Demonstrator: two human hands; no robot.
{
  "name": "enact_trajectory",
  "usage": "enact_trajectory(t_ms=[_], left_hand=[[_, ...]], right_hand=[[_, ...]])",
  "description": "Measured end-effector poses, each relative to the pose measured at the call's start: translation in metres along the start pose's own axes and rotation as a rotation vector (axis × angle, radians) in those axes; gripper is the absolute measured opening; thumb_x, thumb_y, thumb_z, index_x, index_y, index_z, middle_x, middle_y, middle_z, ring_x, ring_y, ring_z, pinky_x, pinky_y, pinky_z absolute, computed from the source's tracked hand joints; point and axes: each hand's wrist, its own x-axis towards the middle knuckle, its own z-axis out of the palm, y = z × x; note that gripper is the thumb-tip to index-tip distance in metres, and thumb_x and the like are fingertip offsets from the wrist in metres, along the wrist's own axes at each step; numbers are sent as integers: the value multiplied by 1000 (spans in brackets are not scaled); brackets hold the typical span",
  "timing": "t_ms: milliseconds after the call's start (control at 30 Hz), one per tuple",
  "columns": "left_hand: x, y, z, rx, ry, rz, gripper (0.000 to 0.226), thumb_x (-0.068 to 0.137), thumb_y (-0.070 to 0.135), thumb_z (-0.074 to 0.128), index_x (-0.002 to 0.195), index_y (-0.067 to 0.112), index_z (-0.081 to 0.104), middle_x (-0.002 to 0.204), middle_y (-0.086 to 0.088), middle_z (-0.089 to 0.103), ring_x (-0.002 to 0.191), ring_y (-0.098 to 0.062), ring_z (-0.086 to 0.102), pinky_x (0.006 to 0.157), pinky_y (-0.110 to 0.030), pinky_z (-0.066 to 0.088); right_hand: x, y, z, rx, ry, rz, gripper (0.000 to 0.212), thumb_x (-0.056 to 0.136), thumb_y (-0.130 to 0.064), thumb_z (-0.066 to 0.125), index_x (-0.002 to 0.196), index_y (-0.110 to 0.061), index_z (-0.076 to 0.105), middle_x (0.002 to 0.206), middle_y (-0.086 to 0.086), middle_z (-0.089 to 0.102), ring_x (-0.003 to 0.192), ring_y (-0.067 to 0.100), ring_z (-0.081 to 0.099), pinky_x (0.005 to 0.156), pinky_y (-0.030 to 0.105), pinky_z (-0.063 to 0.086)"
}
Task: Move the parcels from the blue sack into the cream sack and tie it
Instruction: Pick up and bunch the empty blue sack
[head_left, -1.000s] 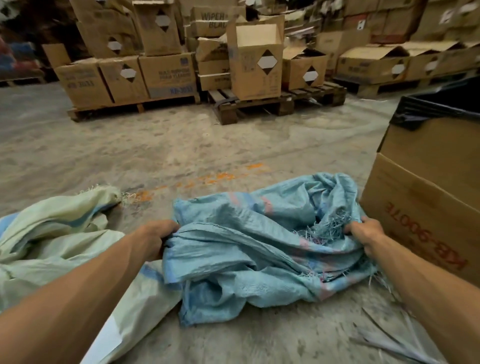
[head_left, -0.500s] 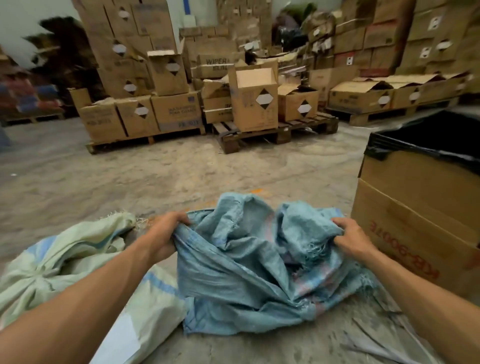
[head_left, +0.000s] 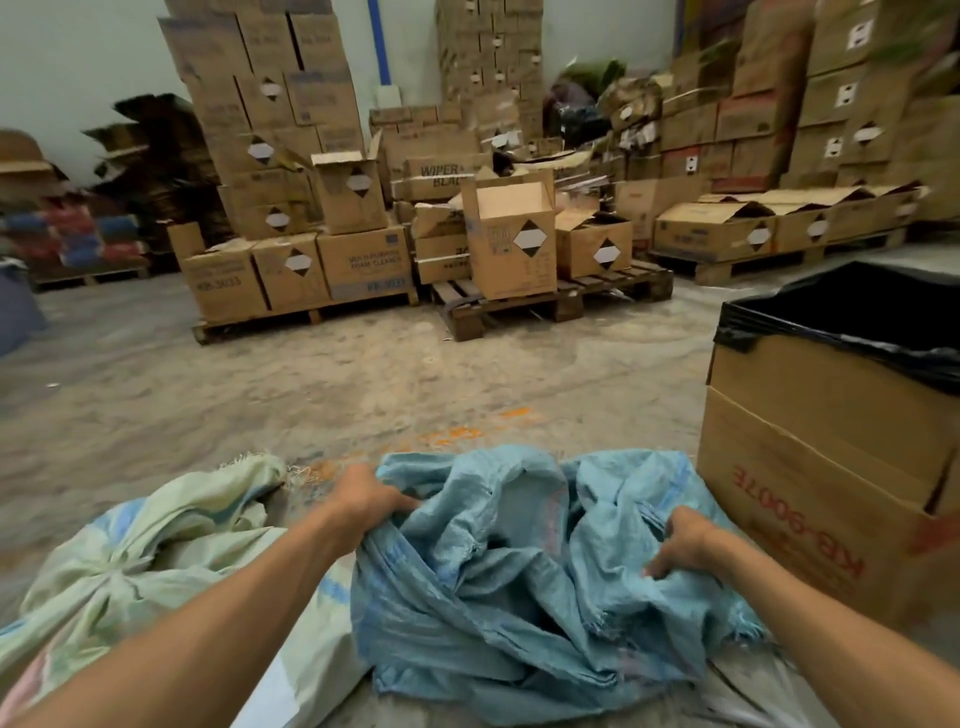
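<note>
Step in hand looks like the tail end of the job: blue sack (head_left: 524, 582) lies crumpled and limp on the concrete floor (head_left: 322, 395), reads as emptied, no parcels visible in it. Cream sack (head_left: 150, 551) sits bulging just left of it, fabric gathered into what looks like a knot near its middle, so likely already filled and tied, though the knot can't be confirmed tight from this angle. Parcels themselves not visible, presumably inside the cream sack.

Left hand (head_left: 363, 506) grips the blue sack's left edge, fingers curled down into the fabric, bunching it. Right hand (head_left: 685, 543) grips a fold on the sack's right side, fingers curled tight around the weave, thumb hidden. Both hands closed on cloth, nothing else held.

Next move, as a judgement: lift or shake the blue sack to check it's empty, then fold or set it aside; needs both grips kept even since the weave is frayed and slack. Black-lined cardboard box (head_left: 831, 457) stands close on the right, touching or nearly touching the sack, so a swing that way could snag
</note>
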Motion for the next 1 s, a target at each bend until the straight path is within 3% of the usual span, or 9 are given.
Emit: enact_trajectory(t_ms=[33, 100, 233, 400, 567, 700, 800, 900, 1000], left_hand=[[-1, 4, -1, 122, 108, 48, 17, 71, 4, 79, 78, 0, 64, 78, -13, 68, 68, -24, 63, 62, -34, 53], [-3, 9, -4, 291, 311, 147, 8, 77, -3, 65, 74, 4, 62, 72, -11, 61, 68, -24, 58, 61, -31, 42], [3, 4, -19, 153, 574, 173, 15, 78, -5, 57, 80, 0, 71, 70, -19, 61, 70, -31, 56, 64, -33, 37], [11, -2, -48, -51, 707, -26, 25, 85, 9, 54, 103, -3, 68, 101, -29, 66, 91, -44, 59, 73, -41, 42], [34, -7, -85, -335, 377, -189, 51, 85, 34, 45, 117, -2, 63, 121, -26, 63, 105, -42, 62, 82, -43, 49], [21, 17, -108, -651, 192, -281, 58, 97, 51, 31, 93, 4, 64, 91, -21, 67, 78, -35, 62, 62, -40, 49], [8, 31, -131, -620, 152, -244, 62, 100, 55, 28, 90, 3, 62, 77, -20, 69, 74, -35, 58, 56, -38, 49], [0, 34, -153, -536, 174, -185, 46, 105, 36, 31, 94, 1, 58, 70, -20, 65, 71, -33, 53, 36, -27, 48], [0, 35, -167, -433, 87, -307, 56, 97, 49, 44, 115, 0, 64, 96, -26, 70, 89, -40, 65, 78, -40, 58]], right_hand=[[-1, -2, -3, -100, 63, -1, 34, 72, -29, 86, 73, -16, 55, 79, 1, 55, 72, 14, 55, 57, 23, 43], [-3, -2, -5, -161, 247, 13, 31, 78, -18, 72, 64, -21, 45, 74, 0, 51, 69, 19, 55, 55, 25, 39], [-11, 7, -14, -45, 742, -5, 9, 90, -19, 52, 92, -27, 52, 101, 5, 52, 88, 31, 60, 71, 34, 42], [-8, 10, -49, 437, 945, 174, 14, 92, -6, 53, 101, -16, 49, 102, 12, 55, 87, 32, 51, 74, 42, 43], [-13, 1, -85, 805, 981, 150, 32, 86, 1, 57, 114, -12, 54, 113, 18, 60, 99, 37, 57, 77, 42, 44], [-11, -9, -107, 767, 908, 91, 18, 80, 5, 59, 89, -8, 69, 82, 15, 64, 76, 28, 55, 67, 36, 42], [-12, 0, -125, 678, 915, 105, 12, 83, 4, 62, 86, -2, 72, 87, 24, 68, 81, 36, 62, 71, 41, 50], [-19, 2, -135, 544, 936, 124, 10, 85, 6, 61, 84, 5, 71, 92, 30, 67, 92, 46, 62, 73, 42, 49], [-20, -13, -139, 596, 699, 49, 9, 86, 0, 63, 79, 5, 63, 89, 27, 64, 89, 42, 63, 68, 39, 44]])
